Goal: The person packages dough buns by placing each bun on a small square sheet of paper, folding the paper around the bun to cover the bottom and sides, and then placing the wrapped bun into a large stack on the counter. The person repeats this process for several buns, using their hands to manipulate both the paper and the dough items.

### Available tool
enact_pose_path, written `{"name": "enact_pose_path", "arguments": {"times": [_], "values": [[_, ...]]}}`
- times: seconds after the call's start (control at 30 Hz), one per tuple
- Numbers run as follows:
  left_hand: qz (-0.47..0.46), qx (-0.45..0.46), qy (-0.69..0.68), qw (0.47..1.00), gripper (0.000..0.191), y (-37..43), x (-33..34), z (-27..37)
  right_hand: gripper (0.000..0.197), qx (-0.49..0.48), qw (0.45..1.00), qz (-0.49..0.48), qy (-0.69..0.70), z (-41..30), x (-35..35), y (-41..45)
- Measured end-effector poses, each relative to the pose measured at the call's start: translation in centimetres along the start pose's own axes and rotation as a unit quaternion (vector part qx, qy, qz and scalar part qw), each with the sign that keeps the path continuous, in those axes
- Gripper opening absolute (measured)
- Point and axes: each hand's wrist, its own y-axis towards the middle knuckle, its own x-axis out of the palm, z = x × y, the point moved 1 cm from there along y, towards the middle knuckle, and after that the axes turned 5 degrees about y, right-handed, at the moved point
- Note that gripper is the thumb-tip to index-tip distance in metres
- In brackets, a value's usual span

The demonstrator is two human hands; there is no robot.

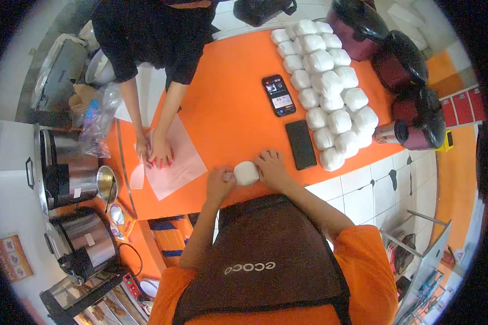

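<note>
A rounded, white-wrapped bundle (246,173) rests on the orange table (227,97) near its front edge, right before me. My left hand (221,183) pinches a twisted end of the wrapper at the bundle's left side. On the other side, my right hand (272,170) lies palm down with its fingers spread, the thumb side against the bundle. Right of that hand are a dark-screened phone (301,145) and a second phone (278,96) with a lit screen. Several similar white bundles (333,97) are piled in rows beyond the phones.
Across the table, another person's hands (156,152) press something red on a pale paper sheet (179,162). A white scraper-like piece (137,176) lies beside it. Large cookers (71,170) and a metal bowl (107,183) line the left. Dark-lidded pots (402,65) and a tumbler (390,132) stand at right.
</note>
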Motion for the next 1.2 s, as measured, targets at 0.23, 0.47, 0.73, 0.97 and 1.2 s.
{"name": "enact_pose_path", "arguments": {"times": [0.23, 0.47, 0.73, 0.97, 1.2], "values": [[0.051, 0.055, -0.028, 0.997, 0.029, 0.0, 0.6, -0.9, 0.027, -0.014, 1.000, 0.025, 0.000, 0.0, 0.4, 0.1], [0.056, 0.033, -0.028, 0.997, 0.033, -0.1, 1.2, -1.8, 0.029, -0.005, 1.000, 0.025, 0.015, -0.1, 0.7, 0.0], [0.044, 0.060, -0.013, 0.997, 0.033, 0.2, 1.9, -2.9, 0.025, -0.023, 0.999, 0.024, -0.014, -0.3, 0.1, 0.2], [0.073, 0.067, -0.038, 0.994, 0.031, -0.4, -0.1, -0.1, 0.027, -0.031, 0.999, 0.025, -0.012, -0.1, 0.4, 0.1], [0.051, 0.056, -0.008, 0.997, 0.028, 0.2, 1.4, -2.2, 0.027, -0.038, 0.998, 0.055, -0.014, 0.2, 1.1, -0.1]]}}
